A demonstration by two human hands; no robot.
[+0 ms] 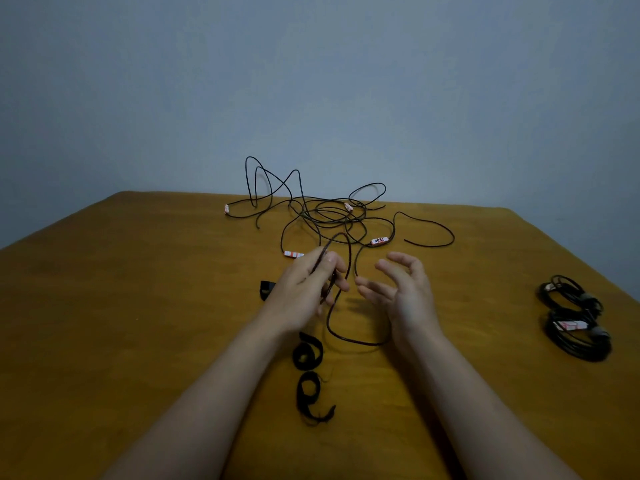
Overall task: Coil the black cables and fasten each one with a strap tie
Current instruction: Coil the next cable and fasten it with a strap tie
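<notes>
A tangle of thin black cables [322,213] with white-and-red tags lies at the far middle of the wooden table [138,289]. My left hand [304,282] grips a small loop of one black cable [341,258], held upright above the table; the cable trails down and curves under my right wrist. My right hand [398,289] hovers just right of the loop, fingers spread and relaxed, holding nothing. Two curled black strap ties [308,355] [310,396] lie near me between my forearms. Another black strap [266,289] shows partly behind my left hand.
Two coiled, fastened black cables [571,296] [578,337] lie at the table's right edge. A plain blue-grey wall stands behind the table's far edge.
</notes>
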